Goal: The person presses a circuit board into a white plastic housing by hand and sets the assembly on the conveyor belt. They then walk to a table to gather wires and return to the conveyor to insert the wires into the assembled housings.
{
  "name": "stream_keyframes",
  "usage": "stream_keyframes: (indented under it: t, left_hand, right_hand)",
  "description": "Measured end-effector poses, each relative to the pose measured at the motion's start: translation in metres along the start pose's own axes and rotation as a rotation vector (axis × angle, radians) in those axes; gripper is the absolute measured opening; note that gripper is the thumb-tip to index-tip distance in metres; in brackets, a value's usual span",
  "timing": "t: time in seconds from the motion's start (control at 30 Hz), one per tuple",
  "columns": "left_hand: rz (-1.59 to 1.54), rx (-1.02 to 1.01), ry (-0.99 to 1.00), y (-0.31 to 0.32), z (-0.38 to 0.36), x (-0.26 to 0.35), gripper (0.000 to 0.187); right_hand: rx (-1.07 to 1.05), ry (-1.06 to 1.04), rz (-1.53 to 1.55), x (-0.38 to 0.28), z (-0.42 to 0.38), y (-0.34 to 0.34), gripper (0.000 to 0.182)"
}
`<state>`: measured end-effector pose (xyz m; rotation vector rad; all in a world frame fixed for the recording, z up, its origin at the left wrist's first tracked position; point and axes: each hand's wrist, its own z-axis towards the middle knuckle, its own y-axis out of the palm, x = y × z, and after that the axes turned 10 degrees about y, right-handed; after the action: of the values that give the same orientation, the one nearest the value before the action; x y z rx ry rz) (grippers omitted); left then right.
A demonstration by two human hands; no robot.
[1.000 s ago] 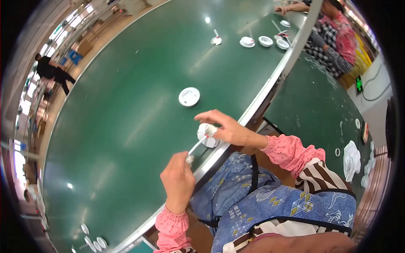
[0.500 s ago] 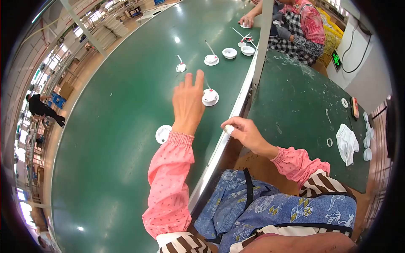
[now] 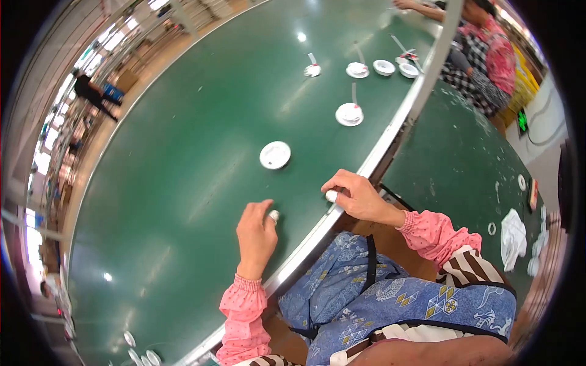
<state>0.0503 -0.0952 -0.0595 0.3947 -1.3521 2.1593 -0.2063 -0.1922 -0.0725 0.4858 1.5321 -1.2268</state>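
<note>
My left hand [image 3: 256, 235] hovers over the green table near its front edge. Its fingers are bent and apart, and a white covering [image 3: 274, 215] shows at the thumb tip. My right hand [image 3: 359, 196] is by the metal rail [image 3: 317, 230], fingers curled loosely with a gap to the thumb, whose tip is wrapped in white [image 3: 331, 196]. Neither hand visibly holds a part. Nearest to them is a round white part [image 3: 275, 155], lying beyond my left hand. Farther off, a white round unit [image 3: 350, 114] with a red spot and an upright clear strip stands on the table.
More white units [image 3: 358, 70] and cups [image 3: 384, 67] stand at the far right. A side table [image 3: 452, 165] carries a white cloth [image 3: 513, 240] and rings [image 3: 492, 229]. Several white discs [image 3: 152, 357] lie at the bottom left. A co-worker [image 3: 482, 55] sits at the upper right.
My left hand has drawn back toward me, away from the white units. My right hand stays near the rail. The view has shifted, bringing the discs at the bottom left into sight.
</note>
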Motion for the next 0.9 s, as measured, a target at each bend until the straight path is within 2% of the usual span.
stream_keyframes:
  t: [0.07,0.17,0.23,0.27,0.33,0.43,0.57,0.67,0.8,0.9]
  left_hand:
    - [-0.051,-0.023,-0.054,-0.012,-0.029,0.003,0.021]
    - [-0.131,-0.030,-0.132,-0.022,-0.070,0.008,0.018]
    - [-0.115,-0.014,-0.182,-0.027,-0.097,0.009,0.016]
    - [-0.091,0.026,-0.159,-0.030,-0.108,0.008,0.016]
    - [-0.040,0.033,-0.312,-0.052,-0.129,0.019,0.018]
    - [0.021,0.083,-0.411,-0.078,-0.159,0.025,0.020]
    - [0.274,0.281,-0.475,-0.110,-0.218,0.015,0.025]
    - [0.506,0.345,-0.585,-0.148,-0.261,0.014,0.025]
    - [0.407,0.466,-0.832,-0.181,-0.303,0.019,0.025]
    - [0.389,0.416,-0.949,-0.194,-0.315,0.024,0.029]
  right_hand:
    - [-0.043,-0.155,-0.062,-0.005,0.009,0.012,0.019]
    - [-0.076,-0.251,-0.119,-0.002,0.023,0.029,0.023]
    - [-0.137,-0.126,-0.114,-0.007,0.032,0.032,0.023]
    - [-0.159,-0.109,-0.124,0.002,0.039,0.031,0.023]
    - [-0.161,-0.091,-0.141,0.023,0.059,0.033,0.025]
    - [-0.106,-0.105,-0.162,0.039,0.086,0.037,0.029]
    - [-0.101,-0.092,-0.120,0.062,0.106,0.050,0.030]
    - [-0.090,-0.096,-0.129,0.061,0.102,0.056,0.029]
    - [-0.131,-0.121,-0.155,0.036,0.079,0.068,0.027]
    - [-0.236,-0.180,-0.158,0.010,0.061,0.087,0.024]
